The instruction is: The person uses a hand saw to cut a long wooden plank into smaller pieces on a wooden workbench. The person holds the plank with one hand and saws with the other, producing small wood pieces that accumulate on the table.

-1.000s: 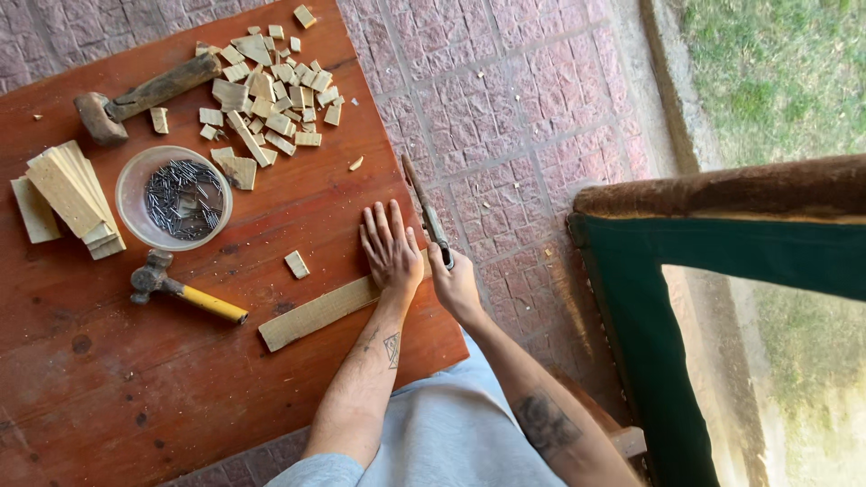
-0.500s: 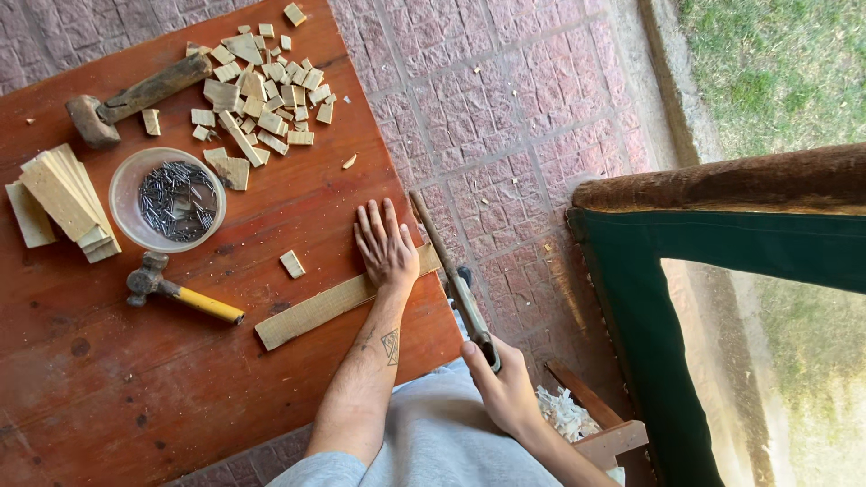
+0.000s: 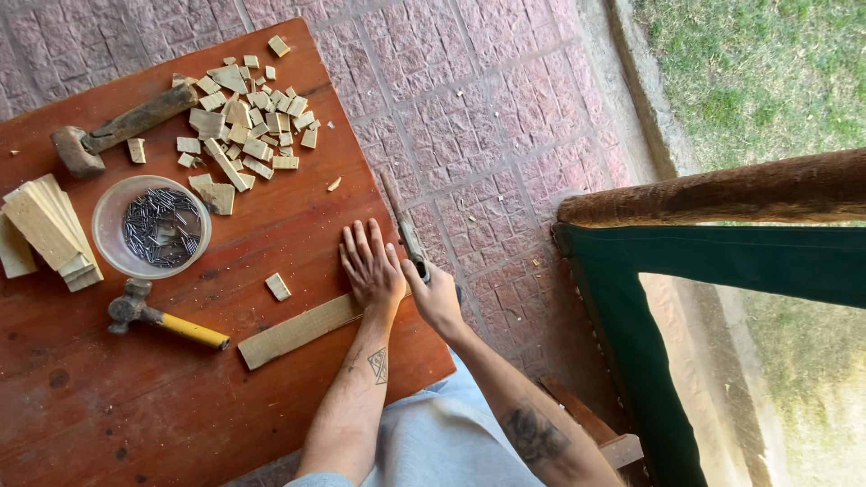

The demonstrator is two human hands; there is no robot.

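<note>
Wooden strip [image 3: 298,331] lying flat on the red worktop [image 3: 180,406], its right end at the worktop's edge under the left hand [image 3: 372,268], which presses down open-palmed, fingers spread, gripping nothing. Right hand [image 3: 436,296] closed around the handle of a narrow handsaw [image 3: 403,225] just beside the left thumb; whether the blade meets the wood cannot be told. Good practice: firm downward pressure, fingers clear of the blade, straight strokes. Beyond: yellow-handled hammer [image 3: 167,320], bowl of nails [image 3: 152,227], cut offcuts [image 3: 244,126], mallet [image 3: 122,128].

Left hand [image 3: 371,268] flat on wooden strip [image 3: 298,330]; right hand [image 3: 437,298] grips saw [image 3: 403,225] at table [image 3: 180,406] edge.
</note>
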